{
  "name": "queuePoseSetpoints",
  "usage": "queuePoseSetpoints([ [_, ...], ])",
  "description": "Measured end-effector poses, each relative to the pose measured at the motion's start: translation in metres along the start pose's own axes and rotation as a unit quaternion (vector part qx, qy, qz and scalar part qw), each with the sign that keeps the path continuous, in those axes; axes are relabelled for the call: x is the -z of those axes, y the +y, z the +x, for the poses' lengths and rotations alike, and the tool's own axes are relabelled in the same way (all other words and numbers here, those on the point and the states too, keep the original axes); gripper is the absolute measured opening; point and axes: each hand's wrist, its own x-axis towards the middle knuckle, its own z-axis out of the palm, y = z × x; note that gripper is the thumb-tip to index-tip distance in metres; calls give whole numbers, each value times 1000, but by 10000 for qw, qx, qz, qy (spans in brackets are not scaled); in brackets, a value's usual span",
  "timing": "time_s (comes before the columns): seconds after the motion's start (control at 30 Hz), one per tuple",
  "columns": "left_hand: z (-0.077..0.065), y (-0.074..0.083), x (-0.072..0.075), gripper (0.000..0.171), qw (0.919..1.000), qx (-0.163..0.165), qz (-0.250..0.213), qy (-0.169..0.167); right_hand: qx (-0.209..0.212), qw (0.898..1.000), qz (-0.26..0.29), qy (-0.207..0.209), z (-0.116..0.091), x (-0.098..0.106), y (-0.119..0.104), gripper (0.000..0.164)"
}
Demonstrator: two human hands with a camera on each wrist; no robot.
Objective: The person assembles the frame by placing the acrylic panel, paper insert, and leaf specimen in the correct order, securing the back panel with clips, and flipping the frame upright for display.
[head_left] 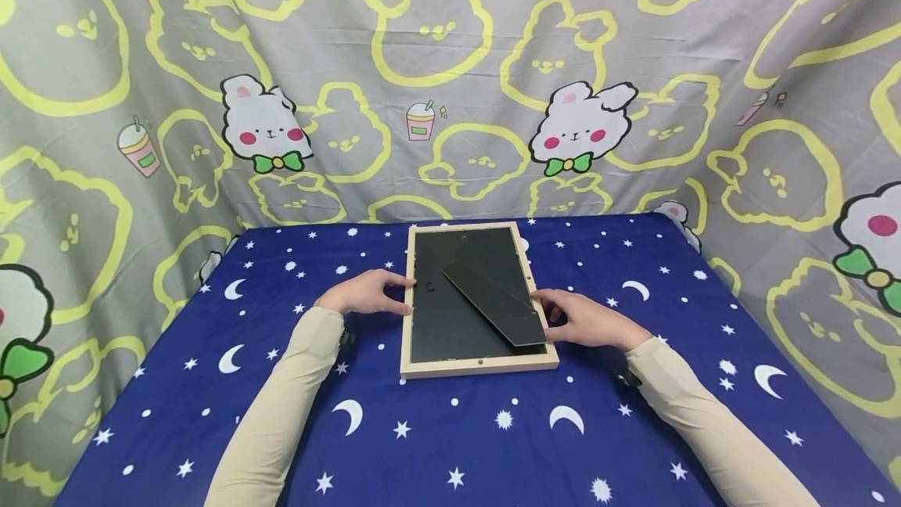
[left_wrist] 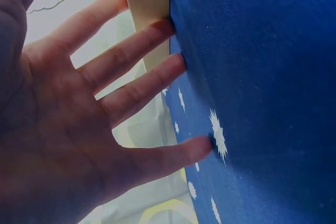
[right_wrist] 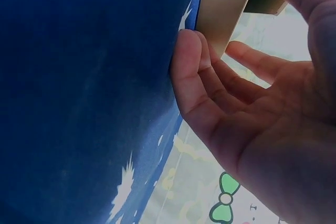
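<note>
A picture frame (head_left: 480, 370) with a pale wooden rim lies back side up on the blue cloth. Its black backing board (head_left: 450, 327) faces me, and a dark stand leg (head_left: 496, 303) slants across it toward the lower right corner. My left hand (head_left: 369, 293) touches the left side of the rim; in the left wrist view its fingers (left_wrist: 139, 90) are spread and nearly straight. At the right side, my right hand (head_left: 587, 319) rests its thumb and forefinger against the rim. The lower fingers (right_wrist: 191, 72) bend loosely beside the rim, down at the cloth.
A dark blue tablecloth (head_left: 479, 444) with white moons and stars covers the table. Behind and on both sides hangs a grey curtain (head_left: 450, 163) printed with yellow outlines and white rabbits.
</note>
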Motion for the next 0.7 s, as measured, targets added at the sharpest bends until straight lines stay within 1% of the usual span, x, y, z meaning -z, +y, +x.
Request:
queuePoseSetpoints([
  [0.23, 0, 0, -1, 65, 10000, 5, 4, 4, -3, 10000, 49, -41, -2, 1, 2, 69],
  [0.37, 1, 0, -1, 64, 10000, -11, 7, 13, 38, 9999, 162, -32, -3, 1, 4, 68],
  [0.53, 0, 0, -1, 64, 10000, -5, 1, 21, -10, 9993, 373, -55, -3, 2, 4, 67],
  [0.7, -1, 0, 0, 64, 10000, -5, 17, 42, -32, 9991, 418, -91, -3, 2, 1, 67],
])
